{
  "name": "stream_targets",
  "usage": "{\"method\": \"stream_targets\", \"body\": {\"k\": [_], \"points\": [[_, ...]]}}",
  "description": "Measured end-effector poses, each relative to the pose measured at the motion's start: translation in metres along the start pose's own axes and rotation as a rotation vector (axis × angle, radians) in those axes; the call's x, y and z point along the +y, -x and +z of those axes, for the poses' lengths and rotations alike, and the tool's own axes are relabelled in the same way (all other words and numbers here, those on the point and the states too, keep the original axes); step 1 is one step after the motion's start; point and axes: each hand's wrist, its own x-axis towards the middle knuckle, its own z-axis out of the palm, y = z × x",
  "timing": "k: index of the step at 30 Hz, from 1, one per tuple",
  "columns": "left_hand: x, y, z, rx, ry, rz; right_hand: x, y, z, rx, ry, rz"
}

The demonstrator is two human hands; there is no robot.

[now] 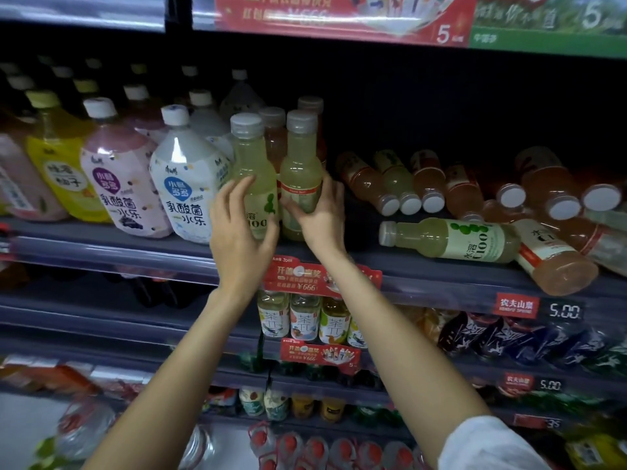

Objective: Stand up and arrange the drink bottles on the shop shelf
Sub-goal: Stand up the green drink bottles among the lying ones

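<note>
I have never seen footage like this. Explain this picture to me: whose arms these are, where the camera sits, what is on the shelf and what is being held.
There is no machine here. The camera is worn on a person's head and looks forward and down, so the two bare arms are their own. The left hand rests on one upright pale green bottle; the right hand grips a second upright one beside it. Both stand on the grey shop shelf. To the left stand bigger bottles with white caps. To the right, a pale green bottle and several orange bottles lie on their sides, not yet stood up.

Two upright bottles (271, 178) on shelf (441, 276) (side by side), fallen bottles (451, 239) right
</note>
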Motion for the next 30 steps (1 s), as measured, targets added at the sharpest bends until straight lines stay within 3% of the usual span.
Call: {"method": "stream_targets", "body": {"k": [6,10,12,15,20,23,25,30], "points": [[-0.006,-0.005,0.016,-0.018,-0.059,-0.050,0.009,-0.010,-0.032,-0.318,0.082,-0.048],[-0.005,-0.007,0.022,-0.004,-0.037,-0.067,0.018,-0.014,-0.082,-0.097,0.345,-0.286],[-0.004,-0.008,0.024,0.002,-0.030,-0.066,0.023,-0.023,-0.101,-0.049,0.678,-0.201],[-0.006,-0.007,0.026,-0.004,-0.049,-0.054,0.033,-0.040,-0.109,-0.177,1.009,0.049],[0.002,0.002,0.025,0.049,-0.058,-0.035,0.037,-0.052,-0.105,-0.264,0.966,0.178],[0.016,0.005,0.026,0.113,-0.002,0.195,0.033,-0.055,-0.098,-0.306,0.911,0.162],[0.025,0.003,0.029,0.077,0.052,0.301,0.030,-0.053,-0.090,-0.333,0.893,0.153],[0.036,-0.002,0.037,-0.130,0.098,0.325,0.019,-0.041,-0.083,-0.331,0.924,0.078]]}}
